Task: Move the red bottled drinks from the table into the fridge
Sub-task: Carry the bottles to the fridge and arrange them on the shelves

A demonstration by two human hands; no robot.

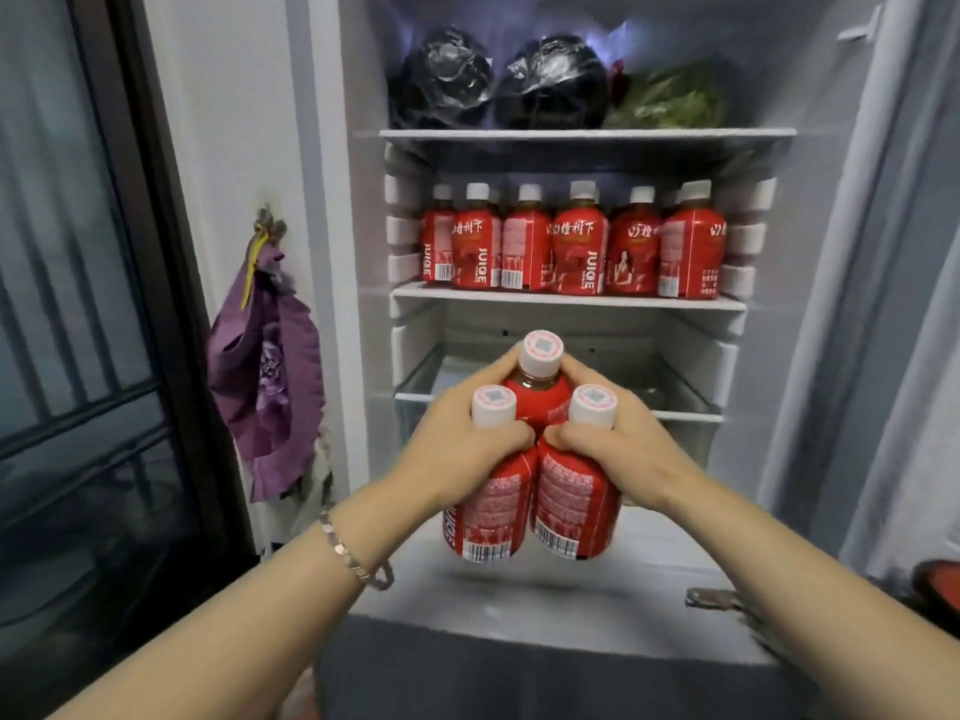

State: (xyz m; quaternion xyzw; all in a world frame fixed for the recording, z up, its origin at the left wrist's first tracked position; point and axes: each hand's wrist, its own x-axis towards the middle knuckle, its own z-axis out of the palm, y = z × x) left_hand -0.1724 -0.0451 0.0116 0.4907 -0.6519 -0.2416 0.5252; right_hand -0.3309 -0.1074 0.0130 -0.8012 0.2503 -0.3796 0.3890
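Red bottles (540,400), three upright, clasped between left fingers (501,374) and right fingers (582,374), before open fridge (571,302) shelves.

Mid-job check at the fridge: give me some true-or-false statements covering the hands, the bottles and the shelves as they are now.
1. The left hand and right hand together grip three red juice bottles. True.
2. The middle shelf is bare. False: a row of red juice bottles stands on it.
3. The top shelf holds black plastic bags and leafy greens. True.
4. The gripped bottles are uncapped. False: each has a white cap.
5. A purple bag hangs left of the fridge. True.
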